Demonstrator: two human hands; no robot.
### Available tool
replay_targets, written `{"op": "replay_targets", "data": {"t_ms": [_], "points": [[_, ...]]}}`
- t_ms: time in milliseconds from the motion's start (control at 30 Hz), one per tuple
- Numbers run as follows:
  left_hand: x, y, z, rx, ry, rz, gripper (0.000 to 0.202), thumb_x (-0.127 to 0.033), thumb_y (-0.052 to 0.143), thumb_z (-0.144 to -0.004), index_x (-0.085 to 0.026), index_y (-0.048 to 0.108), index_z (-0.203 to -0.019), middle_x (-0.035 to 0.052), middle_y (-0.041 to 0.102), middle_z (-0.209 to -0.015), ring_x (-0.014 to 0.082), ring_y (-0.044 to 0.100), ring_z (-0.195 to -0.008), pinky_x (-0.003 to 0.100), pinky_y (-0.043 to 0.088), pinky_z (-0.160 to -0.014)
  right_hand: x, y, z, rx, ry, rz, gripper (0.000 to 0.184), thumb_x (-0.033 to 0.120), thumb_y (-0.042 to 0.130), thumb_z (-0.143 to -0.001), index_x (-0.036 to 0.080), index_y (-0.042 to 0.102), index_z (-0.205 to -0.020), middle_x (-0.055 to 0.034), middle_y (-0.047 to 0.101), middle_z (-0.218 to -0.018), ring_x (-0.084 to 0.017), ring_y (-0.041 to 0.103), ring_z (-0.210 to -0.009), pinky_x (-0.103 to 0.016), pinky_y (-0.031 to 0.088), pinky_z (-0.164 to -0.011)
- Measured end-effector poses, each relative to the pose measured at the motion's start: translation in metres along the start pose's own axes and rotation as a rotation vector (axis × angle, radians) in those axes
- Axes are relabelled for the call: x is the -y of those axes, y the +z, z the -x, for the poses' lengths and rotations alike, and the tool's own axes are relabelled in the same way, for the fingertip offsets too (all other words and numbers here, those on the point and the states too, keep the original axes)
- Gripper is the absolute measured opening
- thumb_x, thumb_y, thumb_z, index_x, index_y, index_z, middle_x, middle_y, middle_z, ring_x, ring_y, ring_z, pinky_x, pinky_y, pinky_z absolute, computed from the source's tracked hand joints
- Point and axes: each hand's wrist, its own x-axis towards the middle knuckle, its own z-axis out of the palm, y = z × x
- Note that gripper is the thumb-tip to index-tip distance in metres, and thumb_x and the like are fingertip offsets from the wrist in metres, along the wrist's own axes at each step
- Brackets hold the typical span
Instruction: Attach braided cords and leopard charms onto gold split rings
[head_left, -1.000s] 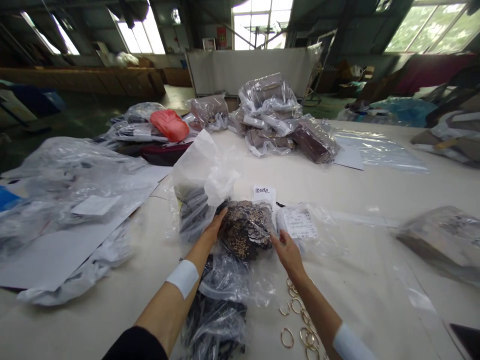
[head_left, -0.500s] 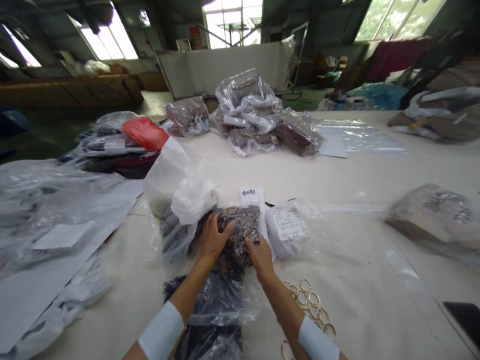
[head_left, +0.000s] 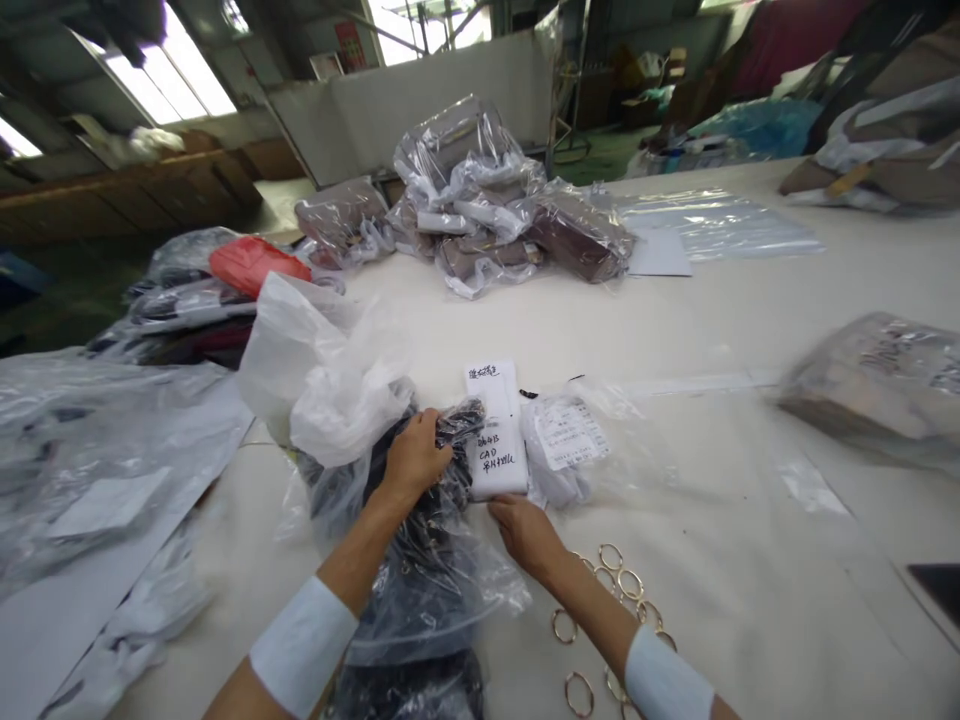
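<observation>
My left hand is closed on a clear plastic bag of dark small parts, whose exact kind I cannot make out. My right hand pinches the near edge of a flat white card with black handwriting. The card lies just right of the bag. Beside it is a clear bag holding something white, with a printed label. More bagged dark material lies below my left hand. Several gold rings are spread near my right forearm.
A crumpled white plastic bag stands left of my hands. Wrapped handbags are heaped at the back, with a red bag on the left pile. Clear plastic sheets lie at back right. A wrapped package sits at the right.
The bag of small parts has shifted left with my left hand, uncovering the card's writing. My right hand has left the bag and moved down to the card's near edge. The view has tilted.
</observation>
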Motion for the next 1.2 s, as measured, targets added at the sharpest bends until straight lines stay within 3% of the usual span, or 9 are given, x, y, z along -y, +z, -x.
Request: {"op": "replay_targets", "data": {"t_ms": [167, 367, 533, 700, 867, 967, 1067, 1200], "points": [[0.023, -0.004, 0.004, -0.086, 0.024, 0.101, 0.030, -0.019, 0.053, -0.066, -0.018, 0.051, -0.096, 0.0045, 0.060, -0.091, 0.0224, 0.057, -0.087, 0.030, 0.042, -0.079, -0.012, -0.005, -0.016, -0.104, 0.096, 0.021, 0.037, -0.001, 0.044, -0.082, 0.010, 0.053, -0.117, -0.0132, 0.056, -0.121, -0.021, 0.052, -0.113, -0.039, 0.043, -0.093], [0.033, -0.006, 0.004, -0.141, -0.016, 0.215, 0.030, -0.020, 0.055, -0.064, -0.018, 0.052, -0.093, 0.0025, 0.060, -0.086, 0.0210, 0.057, -0.081, 0.030, 0.043, -0.079, -0.010, -0.006, -0.031, -0.108, 0.132, 0.047, 0.034, 0.004, 0.046, -0.083, 0.013, 0.057, -0.114, -0.0087, 0.062, -0.113, -0.019, 0.058, -0.103, -0.032, 0.046, -0.088], [0.043, -0.011, 0.003, -0.144, -0.060, 0.292, 0.030, -0.021, 0.056, -0.063, -0.020, 0.052, -0.093, -0.0003, 0.060, -0.082, 0.0181, 0.056, -0.075, 0.028, 0.044, -0.075, -0.002, 0.004, -0.035, -0.161, 0.216, 0.120, 0.042, 0.008, 0.038, -0.087, 0.006, 0.042, -0.128, -0.0189, 0.051, -0.126, -0.025, 0.052, -0.111, -0.037, 0.044, -0.090], [0.050, -0.012, 0.003, -0.150, -0.083, 0.348, 0.031, -0.021, 0.056, -0.062, -0.020, 0.052, -0.093, -0.0018, 0.059, -0.081, 0.0167, 0.055, -0.073, 0.027, 0.043, -0.072, 0.009, 0.021, -0.044, -0.056, 0.077, 0.161, 0.034, 0.009, 0.042, -0.087, 0.020, 0.052, -0.117, -0.0081, 0.056, -0.118, -0.020, 0.055, -0.101, -0.030, 0.047, -0.081], [0.049, -0.013, 0.002, -0.148, -0.109, 0.394, 0.031, -0.021, 0.056, -0.062, -0.020, 0.052, -0.092, -0.0026, 0.058, -0.078, 0.0161, 0.054, -0.070, 0.026, 0.043, -0.069, 0.010, 0.037, -0.049, 0.021, -0.030, 0.158, 0.013, 0.011, 0.050, -0.086, 0.014, 0.059, -0.095, -0.0073, 0.059, -0.105, -0.021, 0.054, -0.096, -0.034, 0.047, -0.076], [0.048, -0.014, 0.001, -0.145, -0.120, 0.424, 0.030, -0.019, 0.055, -0.061, -0.020, 0.052, -0.092, -0.0027, 0.058, -0.078, 0.0163, 0.054, -0.071, 0.026, 0.043, -0.069, 0.007, 0.035, -0.035, 0.016, -0.063, 0.106, 0.012, 0.010, 0.049, -0.085, 0.015, 0.058, -0.090, -0.0100, 0.058, -0.112, -0.020, 0.054, -0.099, -0.033, 0.046, -0.083], [0.047, -0.014, 0.001, -0.154, -0.140, 0.450, 0.029, -0.018, 0.056, -0.060, -0.019, 0.053, -0.089, -0.0023, 0.057, -0.076, 0.0175, 0.054, -0.072, 0.028, 0.043, -0.073, 0.006, 0.023, -0.019, -0.052, -0.014, 0.043, 0.018, 0.017, 0.035, -0.092, 0.015, 0.053, -0.095, -0.0118, 0.054, -0.119, -0.016, 0.052, -0.105, -0.027, 0.043, -0.087], [0.046, -0.012, 0.000, -0.174, -0.156, 0.485, 0.028, -0.016, 0.059, -0.058, -0.019, 0.054, -0.085, -0.0004, 0.057, -0.077, 0.0209, 0.054, -0.079, 0.033, 0.041, -0.082, 0.003, 0.012, -0.016, -0.118, 0.158, 0.031, 0.041, 0.022, 0.010, -0.096, 0.014, 0.050, -0.099, -0.0093, 0.063, -0.091, -0.015, 0.059, -0.086, -0.026, 0.047, -0.074]]}}
